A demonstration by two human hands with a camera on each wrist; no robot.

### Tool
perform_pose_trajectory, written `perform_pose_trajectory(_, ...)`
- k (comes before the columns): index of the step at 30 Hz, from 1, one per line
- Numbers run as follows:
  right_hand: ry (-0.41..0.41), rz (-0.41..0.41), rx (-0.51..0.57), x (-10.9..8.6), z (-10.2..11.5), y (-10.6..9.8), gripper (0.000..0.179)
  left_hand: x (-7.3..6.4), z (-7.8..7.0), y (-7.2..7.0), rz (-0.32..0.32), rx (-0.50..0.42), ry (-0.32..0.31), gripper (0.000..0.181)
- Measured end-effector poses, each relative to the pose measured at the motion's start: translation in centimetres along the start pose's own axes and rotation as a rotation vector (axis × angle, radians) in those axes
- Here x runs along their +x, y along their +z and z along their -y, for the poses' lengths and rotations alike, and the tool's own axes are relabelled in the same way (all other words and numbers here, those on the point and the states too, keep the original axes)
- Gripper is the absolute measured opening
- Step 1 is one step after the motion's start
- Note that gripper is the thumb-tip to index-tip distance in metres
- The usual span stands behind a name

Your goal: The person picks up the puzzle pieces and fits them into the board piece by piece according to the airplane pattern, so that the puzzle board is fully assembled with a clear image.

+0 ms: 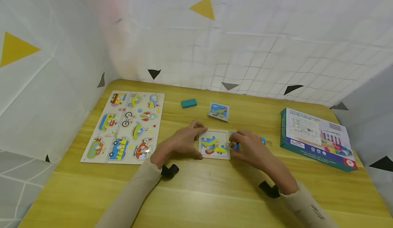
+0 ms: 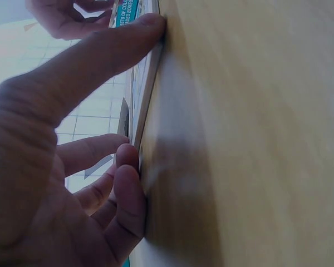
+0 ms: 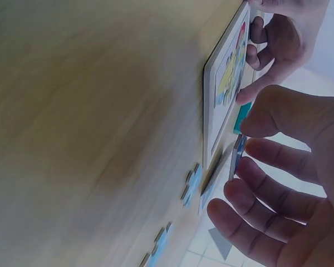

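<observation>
A square wooden puzzle board (image 1: 219, 134) lies on the table, with yellow, blue and red airplane pieces filling its lower part. My left hand (image 1: 184, 140) holds the board's left side, thumb at the near corner and fingertips at the far one. In the left wrist view the thumb (image 2: 100, 58) presses along the board's edge. My right hand (image 1: 250, 148) hovers just off the board's right edge. Between its thumb and fingers it pinches a small blue puzzle piece (image 3: 238, 153), tilted on edge. More blue puzzle pieces (image 3: 192, 183) lie on the wood beneath this hand, partly hidden in the head view.
An airplane picture card (image 1: 218, 112) sits behind the board, with a teal block (image 1: 189, 103) beside it. To the left lies a large vehicle puzzle (image 1: 126, 129). On the right is a white and teal box (image 1: 317, 139). Patterned sheeting (image 1: 239, 50) rises behind the table.
</observation>
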State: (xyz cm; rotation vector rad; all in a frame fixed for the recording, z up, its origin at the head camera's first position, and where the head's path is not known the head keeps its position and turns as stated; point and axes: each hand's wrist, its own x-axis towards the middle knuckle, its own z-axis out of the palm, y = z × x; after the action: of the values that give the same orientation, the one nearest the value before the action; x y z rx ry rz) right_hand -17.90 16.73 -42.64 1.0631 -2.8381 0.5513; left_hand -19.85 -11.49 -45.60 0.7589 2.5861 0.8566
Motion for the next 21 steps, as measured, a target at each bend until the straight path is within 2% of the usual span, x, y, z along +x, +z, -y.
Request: perform_pose_trajectory(21,-0.046,0.018,0.012,1.9,0.9,1.1,0.027,-0.1,-0.1,-0.2,0.007,-0.036,-0.008,0.102)
